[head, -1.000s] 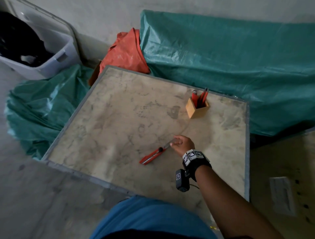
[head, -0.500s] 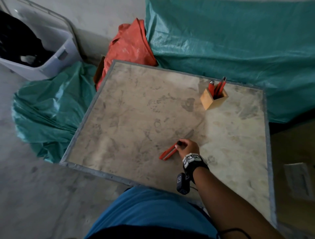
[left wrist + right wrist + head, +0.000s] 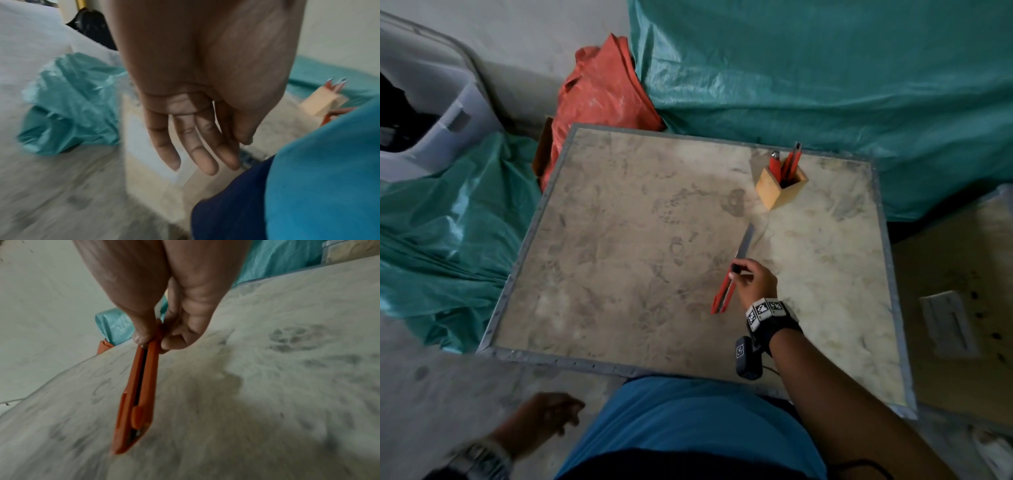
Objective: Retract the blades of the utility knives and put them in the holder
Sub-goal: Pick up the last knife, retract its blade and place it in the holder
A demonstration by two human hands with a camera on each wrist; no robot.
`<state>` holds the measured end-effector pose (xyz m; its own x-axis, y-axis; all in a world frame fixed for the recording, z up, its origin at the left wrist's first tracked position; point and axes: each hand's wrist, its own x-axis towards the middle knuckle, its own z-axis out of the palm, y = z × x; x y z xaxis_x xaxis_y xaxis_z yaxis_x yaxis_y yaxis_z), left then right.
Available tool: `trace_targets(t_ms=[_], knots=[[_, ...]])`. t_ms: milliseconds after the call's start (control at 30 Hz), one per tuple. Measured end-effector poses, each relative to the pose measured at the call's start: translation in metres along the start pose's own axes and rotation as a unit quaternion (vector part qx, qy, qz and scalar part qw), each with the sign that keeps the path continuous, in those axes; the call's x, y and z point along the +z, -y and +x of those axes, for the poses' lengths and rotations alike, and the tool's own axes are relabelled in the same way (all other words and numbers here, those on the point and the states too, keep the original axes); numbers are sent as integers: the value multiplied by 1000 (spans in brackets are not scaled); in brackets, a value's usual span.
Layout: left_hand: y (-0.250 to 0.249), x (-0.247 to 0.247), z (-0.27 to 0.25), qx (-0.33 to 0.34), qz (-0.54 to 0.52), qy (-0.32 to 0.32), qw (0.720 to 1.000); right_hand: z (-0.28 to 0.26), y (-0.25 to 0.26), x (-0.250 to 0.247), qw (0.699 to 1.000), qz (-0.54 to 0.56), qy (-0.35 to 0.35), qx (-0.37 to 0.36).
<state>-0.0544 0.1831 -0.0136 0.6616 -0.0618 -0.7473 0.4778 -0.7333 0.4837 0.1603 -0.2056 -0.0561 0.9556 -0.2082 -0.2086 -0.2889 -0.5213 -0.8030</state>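
My right hand (image 3: 740, 274) pinches a red utility knife (image 3: 723, 296) near its front end, over the table's middle right. Its long grey blade (image 3: 745, 244) sticks out and points toward the wooden holder (image 3: 774, 192). In the right wrist view, thumb and fingers of the right hand (image 3: 154, 340) clamp the orange knife (image 3: 137, 395), whose tail hangs down close to the tabletop. The holder stands at the far right of the table with red knives (image 3: 787, 164) upright in it. My left hand (image 3: 546, 416) hangs below the table's near edge; the left wrist view shows the left hand's (image 3: 195, 146) fingers straight and holding nothing.
The stained table (image 3: 619, 257) has a metal rim. Teal tarp (image 3: 825, 68) lies behind and to the left, a red cloth (image 3: 599, 99) at the far left corner, a grey bin (image 3: 441, 130) beyond. A second surface (image 3: 962, 281) adjoins on the right.
My right hand has picked the knife up off the table and turned it, so the blade now points toward the holder. My left hand has come into view at the bottom left.
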Motion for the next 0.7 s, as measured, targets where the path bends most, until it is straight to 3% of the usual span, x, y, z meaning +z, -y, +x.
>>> trace_targets(t_ms=[100,200,333,467,700], knots=[[-76,-16,10,47,37,-30,998,8,16,-21,999,32,-9,-35],[-148,-20,23,139,33,-81,986,15,33,-49,994,74,-13,-76],[-247,-3,38,233,-18,-135,963,21,58,-100,984,123,17,-129],[-334,31,44,269,-63,-129,952,23,71,-156,971,165,51,-166],[-402,94,38,311,-184,-138,922,33,56,-215,958,153,97,-222]])
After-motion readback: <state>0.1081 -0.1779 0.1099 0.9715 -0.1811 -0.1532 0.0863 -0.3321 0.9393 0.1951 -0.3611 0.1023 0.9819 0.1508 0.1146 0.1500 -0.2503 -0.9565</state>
